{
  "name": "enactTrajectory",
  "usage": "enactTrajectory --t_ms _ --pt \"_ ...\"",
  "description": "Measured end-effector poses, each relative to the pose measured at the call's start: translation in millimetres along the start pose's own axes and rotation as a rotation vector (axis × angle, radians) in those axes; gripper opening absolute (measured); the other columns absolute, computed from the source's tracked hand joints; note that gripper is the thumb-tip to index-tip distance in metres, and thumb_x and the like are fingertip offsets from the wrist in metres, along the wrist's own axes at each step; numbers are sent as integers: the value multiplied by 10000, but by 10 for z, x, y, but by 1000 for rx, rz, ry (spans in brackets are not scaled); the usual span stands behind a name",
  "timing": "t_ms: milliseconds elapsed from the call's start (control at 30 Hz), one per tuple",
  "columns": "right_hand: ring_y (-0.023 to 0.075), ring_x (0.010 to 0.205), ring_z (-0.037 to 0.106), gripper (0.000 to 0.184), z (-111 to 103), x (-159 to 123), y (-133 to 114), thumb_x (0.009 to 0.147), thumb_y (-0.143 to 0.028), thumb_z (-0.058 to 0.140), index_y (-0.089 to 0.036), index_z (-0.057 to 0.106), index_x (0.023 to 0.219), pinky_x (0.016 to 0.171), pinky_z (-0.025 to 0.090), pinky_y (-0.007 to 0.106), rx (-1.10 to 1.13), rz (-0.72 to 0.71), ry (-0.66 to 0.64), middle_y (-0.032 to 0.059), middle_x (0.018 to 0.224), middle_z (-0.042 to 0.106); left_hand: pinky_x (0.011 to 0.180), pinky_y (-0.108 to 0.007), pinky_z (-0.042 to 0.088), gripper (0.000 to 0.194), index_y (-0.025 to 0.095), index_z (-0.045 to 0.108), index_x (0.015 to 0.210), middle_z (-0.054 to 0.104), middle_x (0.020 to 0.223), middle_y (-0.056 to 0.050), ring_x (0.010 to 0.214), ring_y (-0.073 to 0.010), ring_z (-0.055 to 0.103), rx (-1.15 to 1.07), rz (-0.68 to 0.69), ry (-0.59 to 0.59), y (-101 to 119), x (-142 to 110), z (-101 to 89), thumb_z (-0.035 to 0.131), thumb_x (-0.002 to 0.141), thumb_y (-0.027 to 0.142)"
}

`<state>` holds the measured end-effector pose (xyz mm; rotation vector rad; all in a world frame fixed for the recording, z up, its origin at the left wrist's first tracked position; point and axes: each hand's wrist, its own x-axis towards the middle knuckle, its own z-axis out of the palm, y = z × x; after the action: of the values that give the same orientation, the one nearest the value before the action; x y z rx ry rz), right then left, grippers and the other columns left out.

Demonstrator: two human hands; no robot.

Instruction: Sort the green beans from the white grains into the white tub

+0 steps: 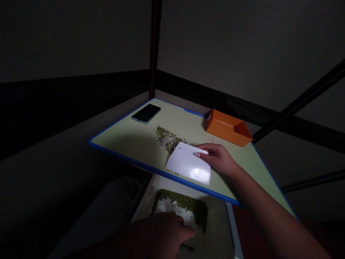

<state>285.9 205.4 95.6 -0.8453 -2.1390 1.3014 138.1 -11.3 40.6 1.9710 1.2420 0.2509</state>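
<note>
My right hand (218,157) pinches a white plastic scraper (188,163), thumb on top and fingers underneath. The scraper is a smooth curved sheet with a dark dot near one corner, tilted over the front part of the tabletop. Past its far left corner lie scattered small green grains (168,138), like mung beans; a few more dot its near edge. Below the table's front edge, my left hand (169,232) reaches over a pale tray (218,219). Its thumb and a finger are apart, with nothing seen in them. More green grains (185,201) lie heaped in the tray.
The pale yellow folding table (121,138) has a blue rim. A phone (146,113) lies at its far left, screen up and dark. An orange open box (229,127) stands at the far right edge. Dark wall panels (229,46) rise behind; the light is dim.
</note>
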Motion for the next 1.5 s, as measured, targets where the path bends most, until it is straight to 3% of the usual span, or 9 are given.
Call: enactTrajectory --t_ms 433,600,767,900,1000,1133,1200,1300,1500 --pt "123 649 558 283 -48 -42 7 748 -395 751 -142 692 858 593 426 263 17 -21 -108 38 765 682 819 -406 523 532 286 646 1254 686 1198 -109 1026 -327 667 -8 -2 7 23 -9 -30 723 755 455" --pt "119 639 543 287 -89 -69 -9 747 -401 757 -146 684 856 574 406 256 15 -17 -107 35 759 671 783 -370 522 533 288 649 1253 695 1162 -98 979 -299 677 -9 -6 -15 30 -8 -51 701 762 489" --pt "121 617 539 338 -114 -91 -38 726 -457 766 -154 682 850 545 401 253 14 -1 -82 36 737 668 841 -416 512 587 273 646 1267 678 1211 -121 1025 -326 661 -19 -20 26 21 -19 -17 675 770 583" --pt "123 600 545 392 -193 -97 -40 691 -498 780 -158 676 856 529 411 250 47 20 1 30 720 660 856 -405 506 580 278 650 1261 684 1204 -111 1020 -318 663 -43 -5 33 16 -18 -14 698 757 561" --pt "127 584 540 408 -322 -78 -31 657 -519 793 -174 664 832 522 414 256 76 -4 145 20 698 644 858 -406 510 570 293 634 1286 683 1211 -103 1032 -314 660 -37 -12 2 40 -26 -53 717 759 493" --pt "131 589 530 433 -510 -33 -26 620 -549 804 -191 634 796 523 404 259 70 -68 346 18 702 630 878 -482 515 561 291 609 1324 665 1241 -128 1077 -356 644 29 -59 -77 74 -23 -127 705 779 382" --pt "130 594 529 450 -565 -24 -32 623 -566 795 -192 617 798 523 401 256 51 -88 384 16 707 625 875 -509 518 570 297 593 1346 647 1272 -139 1092 -374 636 9 -65 -110 57 4 -138 695 793 392" --pt "120 592 522 468 -564 -44 -53 639 -580 782 -186 599 813 518 388 244 31 -84 293 9 708 618 929 -511 492 478 306 600 1341 646 1277 -132 1129 -364 623 -28 -38 -135 -16 67 -100 612 870 387" --pt "83 521 432 401 -319 -60 -77 728 -521 740 -167 592 845 488 317 217 53 -32 -97 -51 583 519 913 -500 503 625 334 570 1371 644 1288 -124 1118 -383 628 32 -49 -186 -136 171 -2 676 782 512"
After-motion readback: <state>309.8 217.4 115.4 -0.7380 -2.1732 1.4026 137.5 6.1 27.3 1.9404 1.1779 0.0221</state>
